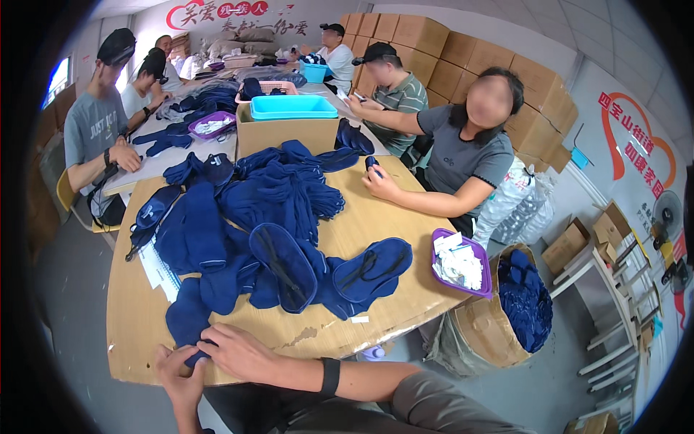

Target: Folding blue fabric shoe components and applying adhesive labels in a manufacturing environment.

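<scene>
At the near edge of the wooden table (pixel 376 224), my left hand (pixel 179 375) and my right hand (pixel 242 353) both pinch a small dark blue fabric piece (pixel 195 356). It lies at the tip of a navy pouch (pixel 189 315). Just beyond spreads a big heap of navy pouches and eye masks (pixel 267 210). A black band sits on my right wrist (pixel 330 376).
A purple tray of white packets (pixel 463 264) sits at the table's right edge, above a cardboard box of navy items (pixel 524 300) on the floor. A person across the table handles a blue piece (pixel 372 166). Several other people work at tables behind, beside a turquoise bin (pixel 293 107).
</scene>
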The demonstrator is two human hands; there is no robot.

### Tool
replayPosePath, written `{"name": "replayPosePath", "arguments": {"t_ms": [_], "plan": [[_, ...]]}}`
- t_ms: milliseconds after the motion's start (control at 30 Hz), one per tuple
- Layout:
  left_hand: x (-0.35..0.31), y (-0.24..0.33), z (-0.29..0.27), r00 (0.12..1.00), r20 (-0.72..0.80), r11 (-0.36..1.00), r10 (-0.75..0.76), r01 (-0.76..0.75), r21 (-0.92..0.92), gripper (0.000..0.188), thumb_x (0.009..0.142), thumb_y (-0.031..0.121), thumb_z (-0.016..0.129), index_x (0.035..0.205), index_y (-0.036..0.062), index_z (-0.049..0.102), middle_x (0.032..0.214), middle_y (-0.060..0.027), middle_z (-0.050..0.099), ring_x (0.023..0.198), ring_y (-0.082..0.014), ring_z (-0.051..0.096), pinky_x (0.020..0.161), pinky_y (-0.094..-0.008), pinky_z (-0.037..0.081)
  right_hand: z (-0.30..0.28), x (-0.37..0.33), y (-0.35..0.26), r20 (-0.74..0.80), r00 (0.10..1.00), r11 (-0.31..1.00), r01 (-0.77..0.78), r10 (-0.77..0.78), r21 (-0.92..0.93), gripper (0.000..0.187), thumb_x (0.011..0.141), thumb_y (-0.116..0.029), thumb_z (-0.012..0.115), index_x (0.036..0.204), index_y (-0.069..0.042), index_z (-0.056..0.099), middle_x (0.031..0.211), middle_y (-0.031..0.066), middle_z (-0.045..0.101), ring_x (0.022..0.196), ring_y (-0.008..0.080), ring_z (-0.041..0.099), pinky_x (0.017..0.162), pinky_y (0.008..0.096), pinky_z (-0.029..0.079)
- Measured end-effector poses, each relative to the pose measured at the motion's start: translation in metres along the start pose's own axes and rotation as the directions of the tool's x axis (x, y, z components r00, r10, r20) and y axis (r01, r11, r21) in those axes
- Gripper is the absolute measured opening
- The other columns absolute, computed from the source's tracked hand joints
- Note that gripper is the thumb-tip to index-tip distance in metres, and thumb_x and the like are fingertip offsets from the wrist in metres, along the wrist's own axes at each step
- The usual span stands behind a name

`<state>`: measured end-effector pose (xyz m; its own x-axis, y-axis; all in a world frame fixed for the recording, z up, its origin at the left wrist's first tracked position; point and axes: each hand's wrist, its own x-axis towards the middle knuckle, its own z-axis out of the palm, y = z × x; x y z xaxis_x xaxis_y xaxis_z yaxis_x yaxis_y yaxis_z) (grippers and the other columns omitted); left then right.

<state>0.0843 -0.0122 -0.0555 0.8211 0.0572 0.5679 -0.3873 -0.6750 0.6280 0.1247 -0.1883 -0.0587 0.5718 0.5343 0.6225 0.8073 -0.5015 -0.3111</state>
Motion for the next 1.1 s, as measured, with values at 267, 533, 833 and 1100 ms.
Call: {"name": "replayPosePath", "arguments": {"t_ms": [267,533,833,1100], "plan": [[-0.009,-0.007,-0.003,0.991,-0.007,0.991,-0.136,0.136,-0.005,0.028,0.059,-0.002,0.075,0.086,0.0043,0.072,0.076,-0.0102,0.056,0.073,-0.0244,0.046,0.068,-0.0342,0.038,-0.001,-0.002,0.004,0.247,0.968,0.995,-0.068,0.048,0.073,0.028,0.083,-0.015,0.064,0.106,0.0,0.059,0.098,0.0087,0.055,0.099,0.0242,0.056,0.083,0.033,0.052],[-0.014,0.003,-0.007,0.981,0.033,0.975,-0.191,0.194,-0.109,0.027,0.06,0.0,0.074,0.087,0.0033,0.071,0.077,-0.0099,0.058,0.075,-0.0235,0.047,0.069,-0.0333,0.04,-0.006,-0.011,0.0,0.193,0.98,0.995,-0.061,0.043,0.085,0.031,0.087,-0.018,0.065,0.11,-0.001,0.056,0.1,0.0104,0.059,0.094,0.0253,0.062,0.079,0.0335,0.054],[-0.018,0.005,-0.018,0.988,0.07,0.974,-0.14,0.15,-0.172,0.029,0.058,0.0,0.075,0.087,0.0034,0.073,0.082,-0.0116,0.069,0.077,-0.0243,0.051,0.072,-0.0332,0.043,-0.017,-0.013,-0.005,0.131,0.991,0.963,-0.037,0.002,0.266,0.028,0.08,-0.009,0.063,0.106,0.001,0.058,0.095,0.0111,0.057,0.094,0.0293,0.061,0.08,0.038,0.051],[0.007,0.006,-0.008,0.994,0.105,0.998,-0.024,0.029,-0.053,0.021,0.071,0.015,0.081,0.091,0.0079,0.075,0.087,-0.0074,0.073,0.07,-0.0234,0.054,0.066,-0.034,0.042,-0.029,-0.008,0.005,0.09,0.996,0.996,0.003,-0.011,0.084,0.028,0.079,-0.003,0.069,0.106,0.003,0.066,0.11,0.0151,0.066,0.102,0.031,0.064,0.086,0.0401,0.053]]}}
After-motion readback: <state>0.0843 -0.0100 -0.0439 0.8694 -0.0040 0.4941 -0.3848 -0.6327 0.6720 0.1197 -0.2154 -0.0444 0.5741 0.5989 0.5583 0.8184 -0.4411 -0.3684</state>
